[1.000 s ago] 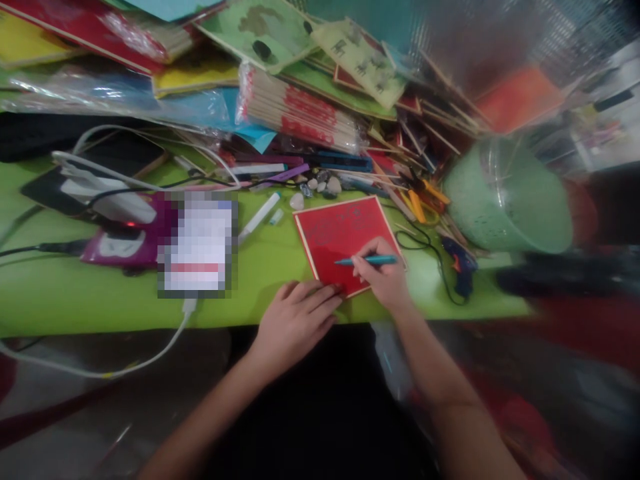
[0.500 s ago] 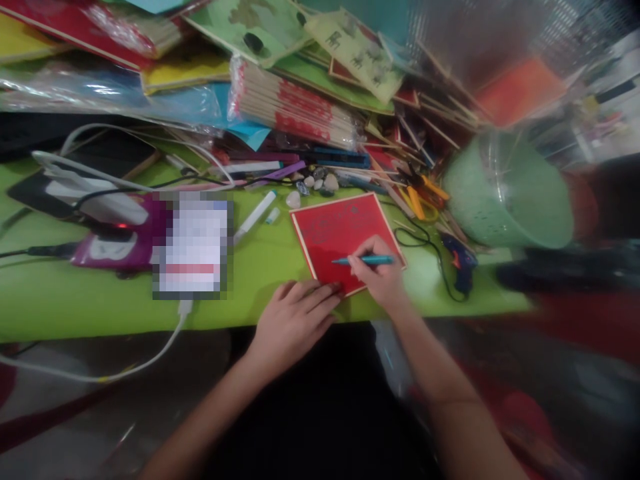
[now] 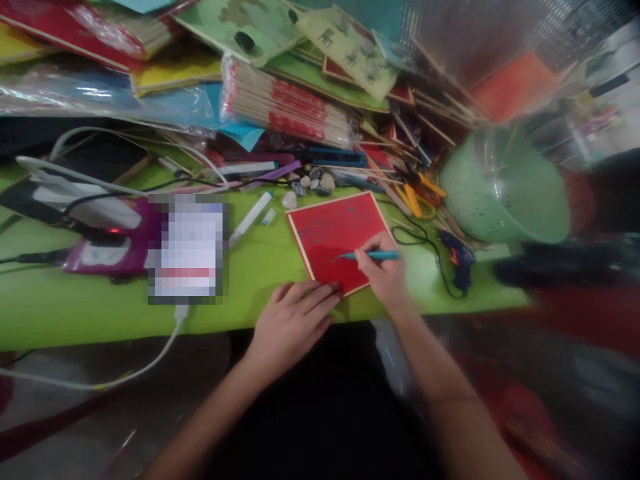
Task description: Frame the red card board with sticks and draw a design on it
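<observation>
A red square panel (image 3: 325,227) with a pale wooden border lies at an angle on the green tabletop. Faint dark marks run across its upper part. My right hand (image 3: 383,273) pinches a teal pen (image 3: 377,255), its tip pointing left at the panel's middle; whether the tip touches is too small to tell. Flat near the panel's lower left corner rests my left hand (image 3: 295,313), fingers stretched out and fingertips on the edge. A white marker (image 3: 253,217) and a small cap (image 3: 269,217) lie left of the panel.
To the left are a blurred-out phone (image 3: 189,247) on a white cable and a purple power strip (image 3: 115,243). Small stones (image 3: 317,180) lie behind the panel. Rightward are orange-handled pliers (image 3: 415,197), a glue gun (image 3: 457,260) and a green basket (image 3: 505,187). Packaged sticks (image 3: 285,100) are piled at the back.
The pen and my right hand have shifted slightly to the right over the panel. My left hand stays in place. The whole view has moved a little.
</observation>
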`<state>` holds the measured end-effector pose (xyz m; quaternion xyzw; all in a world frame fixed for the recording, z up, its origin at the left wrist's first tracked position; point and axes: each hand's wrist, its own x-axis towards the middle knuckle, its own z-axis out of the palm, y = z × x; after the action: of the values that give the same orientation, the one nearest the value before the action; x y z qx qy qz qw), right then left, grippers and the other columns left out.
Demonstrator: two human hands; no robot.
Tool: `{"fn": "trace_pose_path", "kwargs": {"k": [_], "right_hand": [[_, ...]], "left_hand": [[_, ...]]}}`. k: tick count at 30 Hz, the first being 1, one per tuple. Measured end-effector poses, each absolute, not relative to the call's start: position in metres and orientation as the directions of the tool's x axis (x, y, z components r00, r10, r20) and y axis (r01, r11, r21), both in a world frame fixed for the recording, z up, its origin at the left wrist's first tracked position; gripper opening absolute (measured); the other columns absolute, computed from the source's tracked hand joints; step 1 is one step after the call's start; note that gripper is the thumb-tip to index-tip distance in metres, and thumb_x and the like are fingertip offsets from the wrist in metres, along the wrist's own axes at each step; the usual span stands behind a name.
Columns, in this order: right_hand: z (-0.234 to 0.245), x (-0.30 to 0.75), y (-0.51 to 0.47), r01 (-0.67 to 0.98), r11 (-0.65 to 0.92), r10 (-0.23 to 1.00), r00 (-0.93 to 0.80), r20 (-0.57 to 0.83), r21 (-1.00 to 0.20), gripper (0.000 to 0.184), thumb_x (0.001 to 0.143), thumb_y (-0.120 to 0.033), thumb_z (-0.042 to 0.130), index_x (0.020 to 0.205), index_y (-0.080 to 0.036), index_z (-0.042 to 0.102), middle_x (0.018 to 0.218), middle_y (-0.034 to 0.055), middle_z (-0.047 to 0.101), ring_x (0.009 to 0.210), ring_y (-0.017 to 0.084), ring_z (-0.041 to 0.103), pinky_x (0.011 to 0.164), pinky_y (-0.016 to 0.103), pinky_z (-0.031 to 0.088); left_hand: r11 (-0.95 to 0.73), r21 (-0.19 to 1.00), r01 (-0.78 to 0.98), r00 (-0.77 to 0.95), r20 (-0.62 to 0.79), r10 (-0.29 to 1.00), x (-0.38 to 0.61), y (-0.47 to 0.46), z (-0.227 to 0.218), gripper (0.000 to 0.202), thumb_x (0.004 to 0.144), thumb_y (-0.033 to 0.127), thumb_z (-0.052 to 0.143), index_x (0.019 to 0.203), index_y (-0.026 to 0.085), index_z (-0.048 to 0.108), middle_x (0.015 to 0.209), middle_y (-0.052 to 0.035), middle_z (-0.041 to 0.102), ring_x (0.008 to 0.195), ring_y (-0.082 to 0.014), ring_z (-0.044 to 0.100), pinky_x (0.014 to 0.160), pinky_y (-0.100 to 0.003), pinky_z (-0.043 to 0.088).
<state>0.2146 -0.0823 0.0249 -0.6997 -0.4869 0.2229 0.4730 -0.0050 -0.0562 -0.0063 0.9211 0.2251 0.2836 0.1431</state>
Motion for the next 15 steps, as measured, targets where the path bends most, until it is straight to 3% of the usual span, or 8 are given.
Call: {"fn": "trace_pose_path", "kwargs": {"k": [15], "right_hand": [[0.0276, 0.2205, -0.0818, 0.376, -0.063, 0.847, 0.509, 0.149, -0.924, 0.017, 0.09, -0.027, 0.068, 0.08, -0.025, 0.054, 0.063, -0.0073, 0.055, 0.055, 0.011, 0.05, 0.056, 0.028, 0.042]], "left_hand": [[-0.857, 0.399, 0.325, 0.738, 0.46, 0.494, -0.0045, -0.0549, -0.0032, 0.03, 0.101, 0.026, 0.064, 0.13, 0.024, 0.069, 0.133, 0.0038, 0.076, 0.112, -0.0221, 0.067, 0.091, -0.04, 0.045]]}}
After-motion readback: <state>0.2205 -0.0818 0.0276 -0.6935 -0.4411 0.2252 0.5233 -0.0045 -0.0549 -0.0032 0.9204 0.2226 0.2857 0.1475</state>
